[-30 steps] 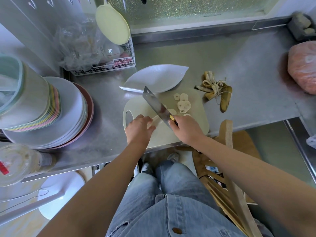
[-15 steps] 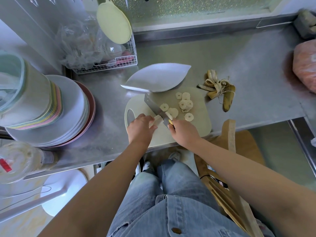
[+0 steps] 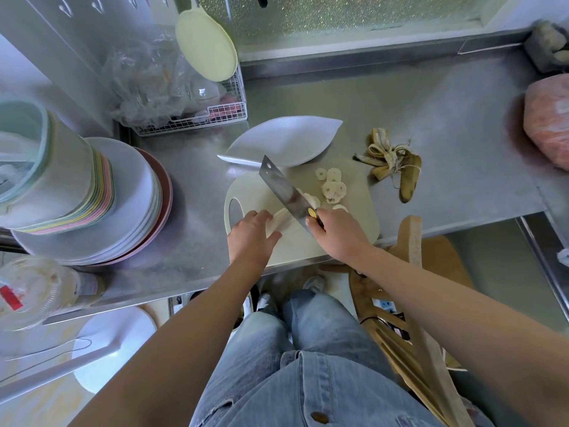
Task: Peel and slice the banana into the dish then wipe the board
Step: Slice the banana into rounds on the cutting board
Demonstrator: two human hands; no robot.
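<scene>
A pale cutting board (image 3: pixel 354 211) lies on the steel counter in front of me. My left hand (image 3: pixel 251 235) pins the peeled banana (image 3: pixel 280 218) to it. In my right hand (image 3: pixel 338 232) is a cleaver (image 3: pixel 283 189), its blade raised and angled away over the banana's cut end. Several banana slices (image 3: pixel 332 188) are scattered on the board to the right of the blade. Just behind the board stands a white leaf-shaped dish (image 3: pixel 286 140), with nothing in it. The peel (image 3: pixel 394 167) sits on the counter to the right.
A tall stack of plates and bowls (image 3: pixel 92 192) fills the left of the counter. A wire rack (image 3: pixel 191 118) with plastic bags stands at the back left. A pink bag (image 3: pixel 548 118) lies far right. A wooden chair (image 3: pixel 412 272) is beside my right leg.
The cleaver came down through the banana half a second ago and has lifted again with its blade tilted up. One more slice lies by the blade. My left hand stayed on the banana.
</scene>
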